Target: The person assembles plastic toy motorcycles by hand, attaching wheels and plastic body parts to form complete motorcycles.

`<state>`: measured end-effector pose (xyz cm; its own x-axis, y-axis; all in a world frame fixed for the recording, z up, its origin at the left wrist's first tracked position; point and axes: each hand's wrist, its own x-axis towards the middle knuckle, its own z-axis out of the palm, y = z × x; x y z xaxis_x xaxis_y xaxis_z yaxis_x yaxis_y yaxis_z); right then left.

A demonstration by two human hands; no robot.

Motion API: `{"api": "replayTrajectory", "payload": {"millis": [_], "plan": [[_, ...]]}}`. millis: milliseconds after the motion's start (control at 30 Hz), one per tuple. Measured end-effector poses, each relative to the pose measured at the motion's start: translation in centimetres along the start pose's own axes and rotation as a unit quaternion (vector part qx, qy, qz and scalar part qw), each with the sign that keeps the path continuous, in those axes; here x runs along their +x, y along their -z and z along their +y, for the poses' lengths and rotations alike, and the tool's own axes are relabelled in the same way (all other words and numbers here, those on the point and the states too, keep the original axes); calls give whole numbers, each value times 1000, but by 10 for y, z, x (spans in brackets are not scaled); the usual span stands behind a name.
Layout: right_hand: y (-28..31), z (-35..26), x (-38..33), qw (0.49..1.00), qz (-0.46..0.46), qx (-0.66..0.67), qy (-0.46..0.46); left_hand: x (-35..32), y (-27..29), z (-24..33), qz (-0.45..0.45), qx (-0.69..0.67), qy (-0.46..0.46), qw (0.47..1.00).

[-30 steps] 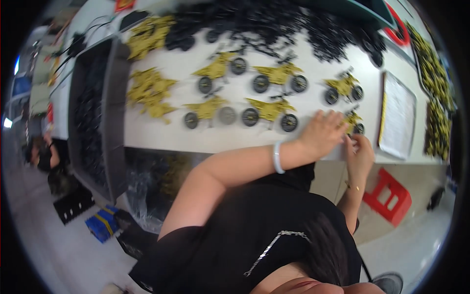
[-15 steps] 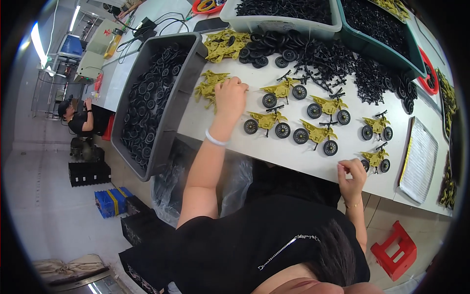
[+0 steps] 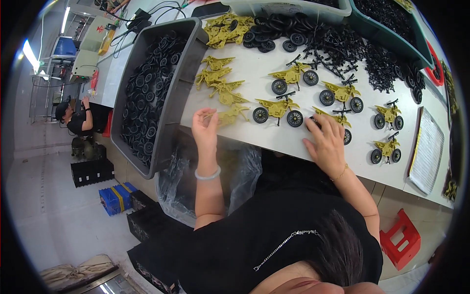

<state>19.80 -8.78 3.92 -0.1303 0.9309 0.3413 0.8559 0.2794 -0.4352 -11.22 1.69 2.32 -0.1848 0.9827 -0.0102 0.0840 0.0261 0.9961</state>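
At the near left of the white table, my left hand [image 3: 205,131] pinches the end of a yellow toy motorcycle body [image 3: 229,115]. Beyond it, more bare yellow bodies [image 3: 227,92] lie in a column. My right hand [image 3: 327,141] reaches over a toy motorcycle [image 3: 341,117] fitted with black wheels and handlebars, hiding much of it. Its fingers are apart, and whether they touch the toy I cannot tell. Around it stand other wheeled toy motorcycles, among them one between my hands [image 3: 278,109], one farther back [image 3: 293,76] and a pair [image 3: 388,116] to the right.
A grey bin [image 3: 188,81] of black wheels stands at the left. Loose wheels [image 3: 262,36], black handlebar parts [image 3: 333,51] and a heap of yellow bodies [image 3: 225,30] lie at the back, before a clear tub [image 3: 293,9] and a green tub [image 3: 391,41]. A white tray [image 3: 426,152] lies right.
My left hand has come nearer, and the bunched yellow bodies now lie spread in a column. My right hand has moved left and opened out over a motorcycle. The view has shifted slightly.
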Motion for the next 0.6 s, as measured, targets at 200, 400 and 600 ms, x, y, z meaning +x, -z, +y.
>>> {"api": "replayTrajectory", "payload": {"millis": [200,400,600], "plan": [[6,21,-8,997,-16,-59,-40,-10,-7,6,11,425,-287,858],[-6,-1,0,1000,26,-3,-4,-17,-4,18,-163,521,-229,806],[-42,-34,45,1000,6,-11,5,-9,4,20,-150,481,-225,834]]}}
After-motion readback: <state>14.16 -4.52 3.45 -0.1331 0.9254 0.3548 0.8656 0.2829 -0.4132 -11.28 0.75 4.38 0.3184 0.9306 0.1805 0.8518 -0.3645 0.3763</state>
